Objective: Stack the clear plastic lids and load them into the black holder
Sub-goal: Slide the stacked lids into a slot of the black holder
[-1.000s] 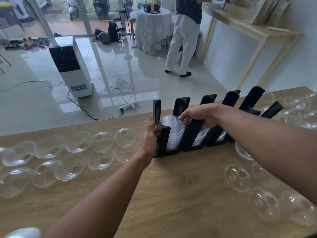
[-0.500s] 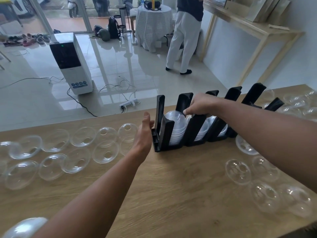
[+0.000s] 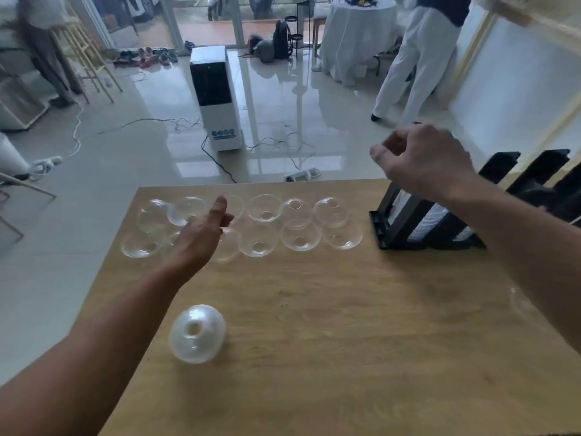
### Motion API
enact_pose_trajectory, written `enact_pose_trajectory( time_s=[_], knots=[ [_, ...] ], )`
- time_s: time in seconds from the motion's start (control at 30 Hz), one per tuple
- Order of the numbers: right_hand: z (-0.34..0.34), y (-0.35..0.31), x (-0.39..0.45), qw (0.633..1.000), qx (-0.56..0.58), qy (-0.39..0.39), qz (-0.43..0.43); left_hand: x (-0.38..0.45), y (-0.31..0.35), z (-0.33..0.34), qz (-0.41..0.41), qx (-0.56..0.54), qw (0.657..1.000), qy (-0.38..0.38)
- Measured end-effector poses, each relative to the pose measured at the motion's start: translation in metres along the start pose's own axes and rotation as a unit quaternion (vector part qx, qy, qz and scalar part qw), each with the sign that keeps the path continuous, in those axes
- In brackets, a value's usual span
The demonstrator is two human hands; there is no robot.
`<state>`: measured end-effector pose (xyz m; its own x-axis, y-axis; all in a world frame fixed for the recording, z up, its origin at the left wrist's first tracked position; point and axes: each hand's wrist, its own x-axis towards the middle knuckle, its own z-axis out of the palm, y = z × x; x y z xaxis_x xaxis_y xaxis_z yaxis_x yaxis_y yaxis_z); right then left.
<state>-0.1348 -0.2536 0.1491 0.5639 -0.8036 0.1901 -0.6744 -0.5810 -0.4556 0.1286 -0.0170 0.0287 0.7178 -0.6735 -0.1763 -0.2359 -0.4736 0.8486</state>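
Both hands off the black holder [image 3: 418, 221] since a second ago: left hand [image 3: 201, 234] open, reaching over loose clear lids [image 3: 298, 225] on the bench [image 3: 345, 325], right hand [image 3: 421, 158] loosely curled, empty; next stack likely starting.

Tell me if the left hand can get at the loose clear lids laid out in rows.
Probably yes. The left hand is open, holds nothing and already hovers over the rows of clear lids; nothing lies between them.
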Motion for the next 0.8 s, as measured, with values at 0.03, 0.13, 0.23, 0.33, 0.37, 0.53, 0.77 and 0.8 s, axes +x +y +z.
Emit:
enact_pose_trajectory(
  time_s=[0.03,0.13,0.23,0.33,0.37,0.53,0.77,0.8],
  knots=[
    [0.016,-0.016,-0.011,0.999,0.031,-0.025,-0.004,-0.005,-0.019,-0.014,-0.019,0.011,1.000,0.006],
    [0.076,-0.058,-0.048,0.985,0.106,-0.134,0.013,-0.021,-0.077,-0.043,-0.071,0.013,0.997,0.006],
    [0.141,-0.085,-0.088,0.932,0.193,-0.292,0.090,-0.039,-0.123,-0.054,-0.127,0.014,0.991,-0.046],
    [0.195,-0.105,-0.126,0.850,0.244,-0.432,0.174,-0.055,-0.149,-0.056,-0.158,0.017,0.983,-0.089],
    [0.209,-0.111,-0.137,0.826,0.261,-0.459,0.196,-0.058,-0.154,-0.056,-0.166,0.008,0.981,-0.101],
    [0.257,-0.136,-0.178,0.761,0.345,-0.461,0.299,-0.069,-0.166,-0.057,-0.198,-0.027,0.969,-0.142],
    [0.268,-0.139,-0.194,0.720,0.431,-0.419,0.346,-0.075,-0.169,-0.059,-0.203,-0.126,0.945,-0.224],
    [0.266,-0.136,-0.195,0.712,0.442,-0.417,0.352,-0.075,-0.168,-0.059,-0.208,-0.128,0.939,-0.243]
  ],
)
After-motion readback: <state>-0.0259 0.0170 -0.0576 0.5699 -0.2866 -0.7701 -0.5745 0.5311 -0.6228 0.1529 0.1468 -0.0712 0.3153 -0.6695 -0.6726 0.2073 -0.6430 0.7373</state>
